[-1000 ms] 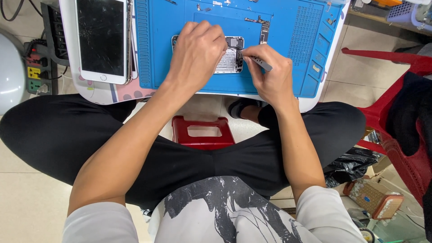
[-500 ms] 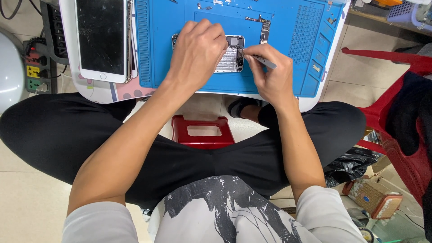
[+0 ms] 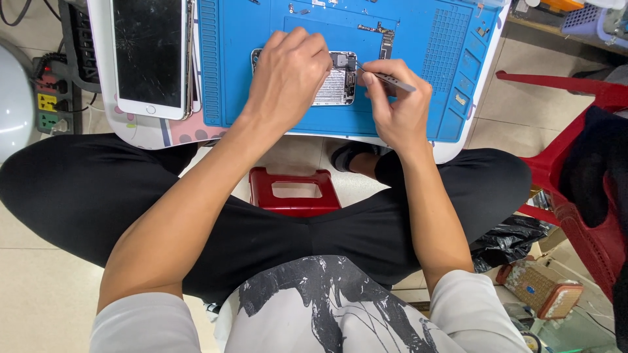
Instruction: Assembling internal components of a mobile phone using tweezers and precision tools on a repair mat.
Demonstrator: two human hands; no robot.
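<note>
Compared with the two earlier views, little has changed: both hands sit in the same places over the opened phone, and only the tweezers' tips appear to have edged slightly along its upper right corner. In my judgement, fine work at one spot inside the phone is ongoing, not finished.

From the left: a detached phone screen [image 3: 148, 57], flat, glossy black glass in a white frame, visibly cracked, lies on the white table [image 3: 104, 72]. Beside it is a blue mat [image 3: 418, 98], matte and rubbery, with ribbed strips and small square pockets. The left hand [image 3: 288, 78] is curled over the opened phone [image 3: 337, 85], pressing it flat on the mat; metal innards show. The right hand [image 3: 396, 108] pinches thin grey metal tweezers [image 3: 389, 77], tips touching the phone's corner.
</note>
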